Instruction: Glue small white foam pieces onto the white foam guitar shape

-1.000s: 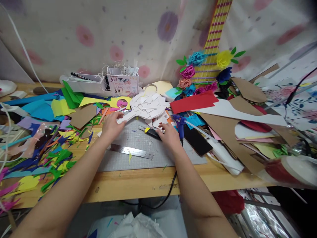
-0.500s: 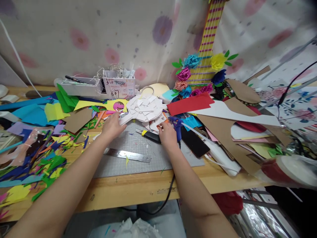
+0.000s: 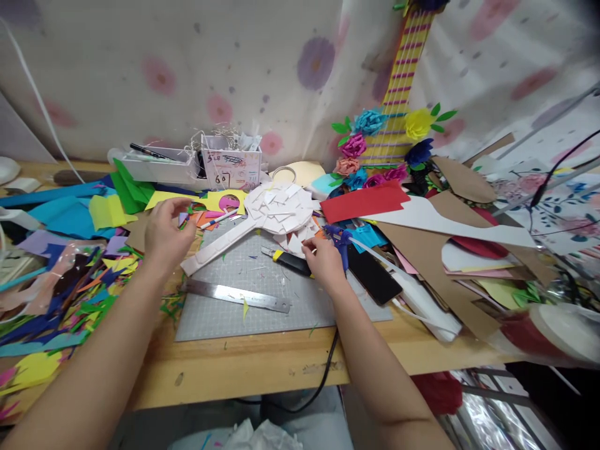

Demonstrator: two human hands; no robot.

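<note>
A white paper-covered shape [image 3: 280, 209] with a round head and a long handle lies across the grey cutting mat [image 3: 234, 322]. Raised over the scraps left of its handle is my left hand [image 3: 169, 231], fingers curved and apart, holding nothing. My right hand [image 3: 324, 262] rests beside loose white paper pieces [image 3: 294, 242], its fingers bent and partly spread, near a black and yellow cutter [image 3: 293, 262]. A blue glue gun [image 3: 338, 240] lies just right of that hand, next to a black phone [image 3: 374, 275]. A steel ruler [image 3: 239, 295] lies below the handle.
Colourful paper scraps [image 3: 100, 306] heap on the left. White boxes [image 3: 232, 164] stand at the back. On the right are red paper [image 3: 363, 201], brown cardboard [image 3: 422, 259] and a tape roll [image 3: 562, 331]. A yellow guitar-like piece with paper flowers [image 3: 368, 122] leans at the back.
My left hand has let go of the white shape's handle and moved left and up, uncovering the handle. My right hand stays near the paper pieces. The view has shifted slightly.
</note>
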